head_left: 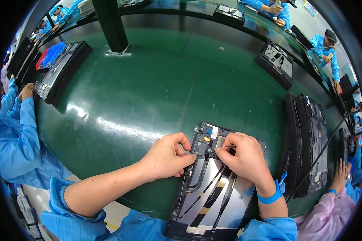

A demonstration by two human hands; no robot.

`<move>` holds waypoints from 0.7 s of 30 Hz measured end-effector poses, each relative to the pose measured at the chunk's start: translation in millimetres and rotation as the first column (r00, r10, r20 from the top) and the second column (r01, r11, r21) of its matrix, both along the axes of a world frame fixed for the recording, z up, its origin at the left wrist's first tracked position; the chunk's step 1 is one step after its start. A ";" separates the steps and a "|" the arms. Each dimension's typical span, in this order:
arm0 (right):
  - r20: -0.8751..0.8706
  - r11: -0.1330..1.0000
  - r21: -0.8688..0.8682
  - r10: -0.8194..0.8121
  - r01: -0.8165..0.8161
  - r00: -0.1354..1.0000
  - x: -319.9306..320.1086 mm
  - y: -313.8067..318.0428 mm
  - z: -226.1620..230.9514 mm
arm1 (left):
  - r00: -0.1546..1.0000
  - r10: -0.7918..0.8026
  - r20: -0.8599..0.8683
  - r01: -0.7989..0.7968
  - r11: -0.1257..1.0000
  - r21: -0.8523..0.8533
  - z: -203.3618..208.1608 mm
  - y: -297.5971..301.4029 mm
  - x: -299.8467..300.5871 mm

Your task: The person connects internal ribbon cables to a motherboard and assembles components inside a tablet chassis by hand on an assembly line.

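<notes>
Opened tablet (214, 182) is on the near edge of the green table (149, 80), upper end tilted slightly right, insides facing up. Dark flat cables (209, 197) run lengthwise over its silver middle.

Left hand (167, 156): at the tablet's upper left edge, thumb touching it, index bent and apart from the thumb, other fingers curled; nothing visible between them. Right hand (245, 156): over the tablet's upper right part, thumb and index pinching a thin dark tool (231, 147); can't tell if its tip touches anything. Blue strap (271, 197) on the right wrist.

Right of the tablet: stack of black trays (313, 144), more tablet parts on top. Far beyond it, upper left: another stack (64, 68) with a blue packet (54, 54), a co-worker's hand (27, 91) next to it.
</notes>
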State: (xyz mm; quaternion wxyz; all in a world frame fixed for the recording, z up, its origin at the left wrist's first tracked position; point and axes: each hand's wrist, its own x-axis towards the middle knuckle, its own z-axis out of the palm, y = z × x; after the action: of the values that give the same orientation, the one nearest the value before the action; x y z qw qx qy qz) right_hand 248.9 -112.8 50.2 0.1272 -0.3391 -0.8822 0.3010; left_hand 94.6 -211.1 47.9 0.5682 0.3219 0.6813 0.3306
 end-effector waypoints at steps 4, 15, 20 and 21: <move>0.026 0.999 0.033 -0.014 0.013 1.000 -0.9 -1.7 0.0 | 1.000 0.005 -0.015 -0.005 1.000 -0.002 1.3 -0.4 1.1; 0.155 0.999 -0.037 -0.016 0.022 0.988 1.9 1.1 5.0 | 0.979 -0.041 -0.198 0.051 0.998 0.046 -1.6 -0.2 8.1; 0.173 0.999 -0.040 0.008 -0.001 0.985 6.5 5.8 2.4 | 0.617 0.096 -0.781 0.331 0.869 0.368 -7.5 -5.7 26.1; 0.168 0.999 -0.044 0.002 0.005 0.986 4.8 3.9 1.8 | 0.558 0.118 -0.822 0.408 0.823 0.395 -5.7 -7.0 26.9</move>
State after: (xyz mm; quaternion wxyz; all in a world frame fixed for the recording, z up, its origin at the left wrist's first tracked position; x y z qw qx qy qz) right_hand 253.6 -108.9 52.0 0.0450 -0.3667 -0.8825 0.2909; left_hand 121.5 -218.2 42.2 0.0971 0.6425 0.7099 0.2718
